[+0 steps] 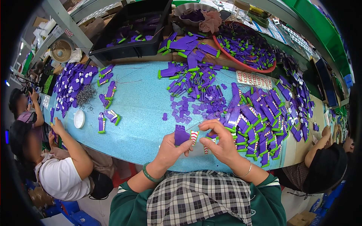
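Observation:
My left hand point(171, 150) pinches a flat purple plastic piece point(181, 136) between thumb and fingers, just above the near edge of the blue table point(143, 109). A small white sticker with red stripes point(194, 136) sits at the piece's right edge. My right hand point(221, 142) is curled beside it, its fingertips at that sticker and a small purple and green part. A green bangle is on my left wrist, a thin bracelet on my right.
A heap of purple and green parts point(264, 116) lies right of my hands, small purple bits point(188, 109) ahead. A sticker sheet point(255, 80), red basin point(245, 47), black tray point(132, 34) and white dish point(79, 119) stand around. Seated people work at left point(64, 165) and right point(324, 162).

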Demonstrator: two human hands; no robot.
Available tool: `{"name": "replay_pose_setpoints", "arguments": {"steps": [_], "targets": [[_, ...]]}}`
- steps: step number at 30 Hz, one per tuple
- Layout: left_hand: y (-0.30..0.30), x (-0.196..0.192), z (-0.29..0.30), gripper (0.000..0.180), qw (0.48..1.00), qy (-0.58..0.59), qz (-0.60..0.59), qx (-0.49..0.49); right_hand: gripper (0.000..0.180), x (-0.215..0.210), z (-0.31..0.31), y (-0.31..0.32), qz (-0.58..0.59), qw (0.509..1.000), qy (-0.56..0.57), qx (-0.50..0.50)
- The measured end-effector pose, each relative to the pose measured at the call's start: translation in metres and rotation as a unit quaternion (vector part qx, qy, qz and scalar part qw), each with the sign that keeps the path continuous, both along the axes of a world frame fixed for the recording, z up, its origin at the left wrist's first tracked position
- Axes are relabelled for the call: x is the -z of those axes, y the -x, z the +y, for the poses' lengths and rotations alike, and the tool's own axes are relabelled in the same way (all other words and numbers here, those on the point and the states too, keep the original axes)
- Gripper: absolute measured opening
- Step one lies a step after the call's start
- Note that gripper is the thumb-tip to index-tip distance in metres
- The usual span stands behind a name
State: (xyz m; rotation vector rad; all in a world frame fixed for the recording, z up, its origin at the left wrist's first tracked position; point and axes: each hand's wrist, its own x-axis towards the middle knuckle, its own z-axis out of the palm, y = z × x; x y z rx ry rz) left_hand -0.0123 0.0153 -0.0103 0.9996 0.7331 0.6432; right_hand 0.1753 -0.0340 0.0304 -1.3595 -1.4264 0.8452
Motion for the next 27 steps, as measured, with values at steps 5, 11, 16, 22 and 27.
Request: {"name": "replay_pose_setpoints", "arguments": {"steps": [5,11,16,22,27], "targets": [[-0.005,-0.004,-0.002,0.021,0.999,0.002,-0.034,0.009,0.008,0.025,-0.001,0.008,0.094,0.995,0.028,-0.037],[-0.007,-0.002,-0.003,0.040,0.980,0.136,-0.143,0.008,0.010,0.034,0.000,0.009,0.210,0.970,0.119,-0.025],[-0.008,-0.004,-0.004,0.044,0.971,0.166,-0.170,0.025,0.011,0.038,0.001,0.010,0.184,0.978,0.103,-0.016],[-0.008,-0.004,-0.005,0.045,0.970,0.168,-0.175,0.029,0.011,0.039,0.000,0.012,0.151,0.986,0.077,-0.004],[-0.008,-0.002,-0.006,0.044,0.969,0.161,-0.182,0.043,0.012,0.043,-0.001,0.013,0.122,0.991,0.057,0.011]]}}
